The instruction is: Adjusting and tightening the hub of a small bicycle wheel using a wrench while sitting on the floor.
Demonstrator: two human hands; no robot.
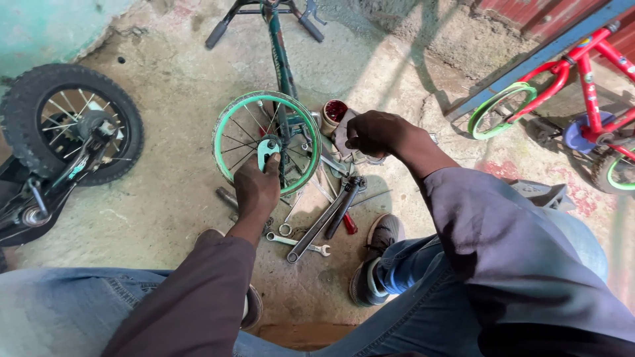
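My left hand (256,188) grips a teal spanner (266,151) at the hub of the green wheel (228,125) just ahead, my right hand (374,132) is fisted beside it on what I cannot tell, and the spanner could slip off, skinning knuckles on spokes.

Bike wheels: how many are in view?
4: a green-rimmed wheel at the left hand, a black-tyred wheel far left, and two on the red bike, one cut off. More may be hidden.
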